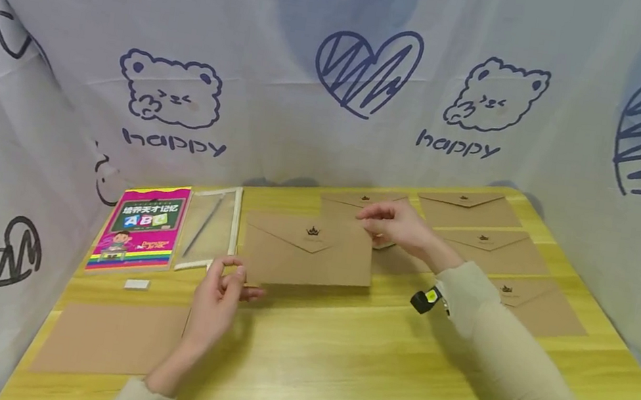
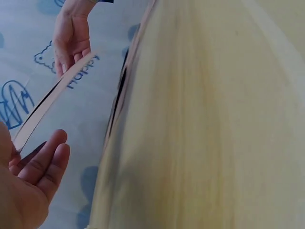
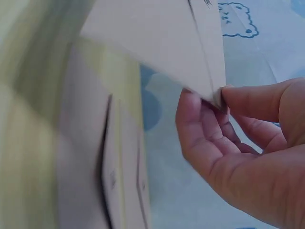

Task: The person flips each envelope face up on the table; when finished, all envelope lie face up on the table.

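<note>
A brown kraft envelope (image 1: pixel 307 263) with a pointed flap and a small dark crown print is held above the table in both hands. My left hand (image 1: pixel 218 302) pinches its lower left corner, with other fingers extended below it. At its upper right corner, my right hand (image 1: pixel 402 231) grips between thumb and fingers, plainly seen in the right wrist view, where the envelope (image 3: pixel 157 43) slants down to the fingertips. Edge-on in the left wrist view, the envelope (image 2: pixel 50 100) spans between the two hands and bows slightly. Its back is hidden.
Several similar envelopes (image 1: pixel 492 245) lie at the back right, some partly covered. A pink ABC book (image 1: pixel 138 229), a clear pouch (image 1: pixel 210 229) with a pencil-like stick, and a white block (image 1: pixel 137 284) are on the left. Another brown envelope-like sheet (image 1: pixel 110 338) lies front left. Printed curtains surround the table.
</note>
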`<state>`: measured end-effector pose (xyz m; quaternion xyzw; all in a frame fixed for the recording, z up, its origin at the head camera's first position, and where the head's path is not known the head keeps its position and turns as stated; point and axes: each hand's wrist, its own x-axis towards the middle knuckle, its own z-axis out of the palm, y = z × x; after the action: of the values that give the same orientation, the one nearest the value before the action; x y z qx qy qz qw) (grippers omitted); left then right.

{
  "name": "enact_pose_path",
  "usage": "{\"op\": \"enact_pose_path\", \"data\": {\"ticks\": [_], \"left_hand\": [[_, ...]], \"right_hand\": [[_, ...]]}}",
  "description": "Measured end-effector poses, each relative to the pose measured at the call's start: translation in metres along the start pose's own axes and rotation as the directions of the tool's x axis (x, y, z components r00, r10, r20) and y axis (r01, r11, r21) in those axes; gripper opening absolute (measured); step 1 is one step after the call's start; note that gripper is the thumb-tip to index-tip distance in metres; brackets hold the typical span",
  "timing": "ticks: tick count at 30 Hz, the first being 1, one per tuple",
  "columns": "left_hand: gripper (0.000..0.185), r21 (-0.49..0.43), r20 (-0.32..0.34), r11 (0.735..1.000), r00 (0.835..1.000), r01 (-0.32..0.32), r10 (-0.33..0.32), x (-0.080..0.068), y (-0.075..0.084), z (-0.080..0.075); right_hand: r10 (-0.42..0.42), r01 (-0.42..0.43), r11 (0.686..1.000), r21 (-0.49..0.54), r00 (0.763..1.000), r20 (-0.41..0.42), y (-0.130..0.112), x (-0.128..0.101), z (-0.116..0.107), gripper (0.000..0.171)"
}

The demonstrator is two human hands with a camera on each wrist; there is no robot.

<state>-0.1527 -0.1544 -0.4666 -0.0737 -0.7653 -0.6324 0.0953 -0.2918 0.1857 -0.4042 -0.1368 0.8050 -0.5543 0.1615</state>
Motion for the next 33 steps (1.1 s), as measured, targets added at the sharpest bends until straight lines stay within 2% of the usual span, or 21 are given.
{"op": "enact_pose_path", "data": {"ticks": [5, 8, 12, 16, 19, 21, 26, 33], "left_hand": [[0.033, 0.018, 0.107, 0.997, 0.991, 0.075, -0.076, 0.0, -0.006, 0.008], [0.046, 0.073, 0.16, 0.992, 0.98, 0.106, -0.117, 0.001, -0.009, 0.011], [0.065, 0.15, 0.239, 0.982, 0.96, 0.113, -0.147, 0.002, -0.011, 0.019], [0.077, 0.171, 0.347, 0.981, 0.926, 0.091, -0.146, 0.002, -0.012, 0.032], [0.084, 0.192, 0.388, 0.978, 0.909, 0.078, -0.149, 0.002, -0.012, 0.042], [0.089, 0.213, 0.395, 0.974, 0.904, 0.081, -0.162, 0.003, -0.011, 0.048], [0.098, 0.239, 0.434, 0.968, 0.882, 0.08, -0.181, 0.005, -0.008, 0.063], [0.101, 0.322, 0.508, 0.947, 0.843, 0.003, -0.175, 0.004, -0.002, 0.085]], "right_hand": [[-0.025, 0.026, 0.999, -0.034, 0.999, 0.029, 0.023, -0.019, -0.009, 0.028], [-0.008, 0.008, 1.0, -0.013, 0.999, 0.041, 0.033, -0.031, -0.016, 0.027], [0.023, -0.022, 1.0, -0.011, 0.998, 0.054, 0.044, -0.046, -0.028, 0.028], [0.026, -0.023, 0.998, -0.055, 0.998, 0.052, 0.057, -0.058, -0.039, 0.029], [0.021, -0.018, 0.995, -0.096, 0.999, 0.032, 0.064, -0.066, -0.044, 0.027], [0.019, -0.018, 0.992, -0.128, 1.0, 0.008, 0.066, -0.071, -0.045, 0.026], [-0.028, 0.016, 0.966, -0.256, 0.999, -0.043, 0.07, -0.082, -0.042, 0.022], [-0.083, 0.032, 0.9, -0.435, 0.991, -0.1, 0.076, -0.092, -0.042, 0.019]]}}
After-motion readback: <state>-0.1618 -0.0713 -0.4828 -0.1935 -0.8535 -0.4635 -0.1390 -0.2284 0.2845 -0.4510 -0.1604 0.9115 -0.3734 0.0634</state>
